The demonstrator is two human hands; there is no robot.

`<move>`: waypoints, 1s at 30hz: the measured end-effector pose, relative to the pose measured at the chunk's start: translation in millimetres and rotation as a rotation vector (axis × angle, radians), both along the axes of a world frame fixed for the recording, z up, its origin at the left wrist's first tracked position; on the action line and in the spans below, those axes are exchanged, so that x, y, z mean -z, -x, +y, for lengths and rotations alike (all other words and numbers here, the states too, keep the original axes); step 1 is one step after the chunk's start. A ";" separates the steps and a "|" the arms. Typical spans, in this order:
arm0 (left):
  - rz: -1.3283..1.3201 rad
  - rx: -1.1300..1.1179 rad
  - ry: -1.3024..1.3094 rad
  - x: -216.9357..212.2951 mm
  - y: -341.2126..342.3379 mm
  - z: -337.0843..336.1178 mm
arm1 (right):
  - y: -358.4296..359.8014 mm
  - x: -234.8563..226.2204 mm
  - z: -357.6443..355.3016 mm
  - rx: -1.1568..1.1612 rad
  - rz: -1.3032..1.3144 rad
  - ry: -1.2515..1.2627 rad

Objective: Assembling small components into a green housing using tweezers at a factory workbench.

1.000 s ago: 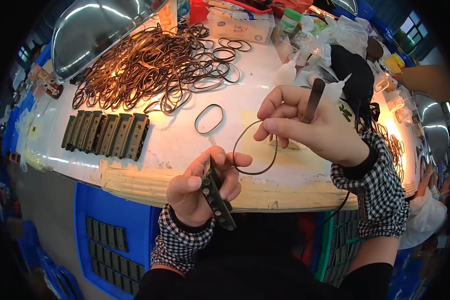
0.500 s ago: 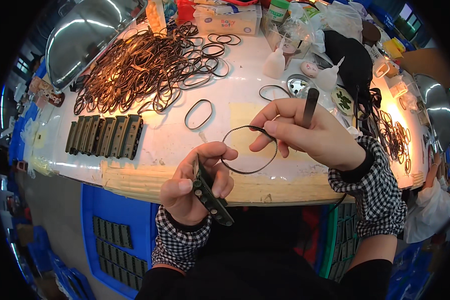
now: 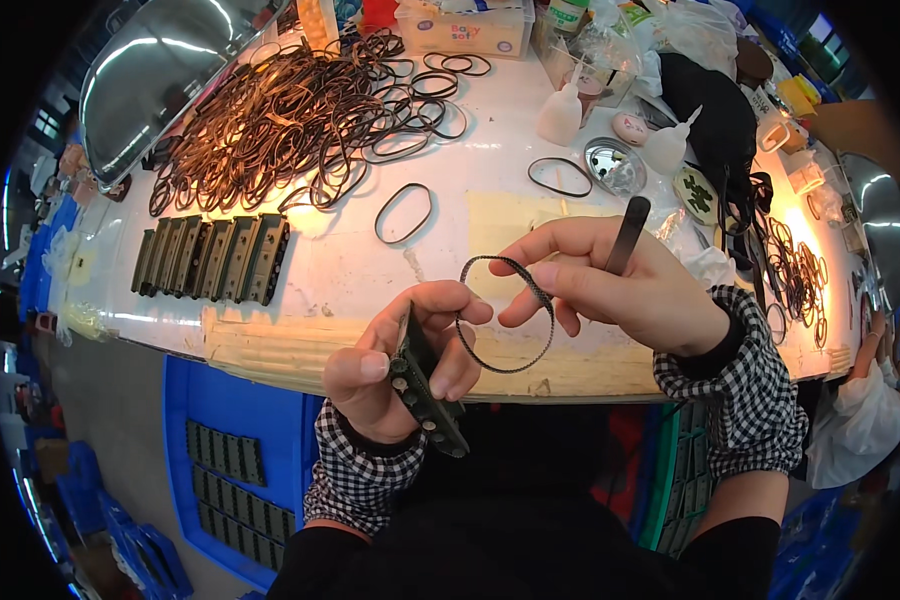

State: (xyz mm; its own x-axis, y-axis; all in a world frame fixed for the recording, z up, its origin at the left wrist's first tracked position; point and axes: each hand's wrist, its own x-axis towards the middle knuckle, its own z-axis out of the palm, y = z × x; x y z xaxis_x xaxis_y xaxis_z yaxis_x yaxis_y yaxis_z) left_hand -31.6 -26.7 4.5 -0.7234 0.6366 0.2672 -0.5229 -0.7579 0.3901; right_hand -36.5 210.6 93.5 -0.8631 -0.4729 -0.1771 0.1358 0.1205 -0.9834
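My left hand (image 3: 395,365) grips a dark green toothed strip (image 3: 425,385), long axis running down-right. Right hand (image 3: 620,285) pinches a black belt loop (image 3: 505,315) plus a black tool (image 3: 625,235), above the tabletop (image 3: 490,215) edge.

Bright overhead light glares off the white table (image 3: 490,215), strongest at centre left and far right. Fisheye bending curves the edges; corners fall black. Focus stays sharp centrally.

Worktable (image 3: 300,290): pale top, brightly lit | blue crates (image 3: 220,440) on floor beneath | grey floor (image 3: 110,400) | window (image 3: 48,124) far left
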 end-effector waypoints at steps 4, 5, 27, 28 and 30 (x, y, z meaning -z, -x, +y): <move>0.003 0.010 -0.022 -1.7 -1.4 -0.8 | -0.5 2.3 -1.8 -0.013 -0.041 0.029; 0.008 0.015 -0.032 -1.4 -0.9 -0.2 | -0.8 3.6 -1.4 -0.013 -0.042 0.034; 0.680 -0.205 0.632 -21.1 -5.6 4.2 | -25.9 15.3 -17.2 0.199 0.119 0.083; 0.671 -0.201 0.644 -22.0 -6.4 4.6 | -25.8 17.2 -16.7 0.206 0.098 0.078; 0.654 -0.197 0.674 -23.2 -8.2 4.3 | -24.5 21.3 -16.2 0.213 0.056 0.073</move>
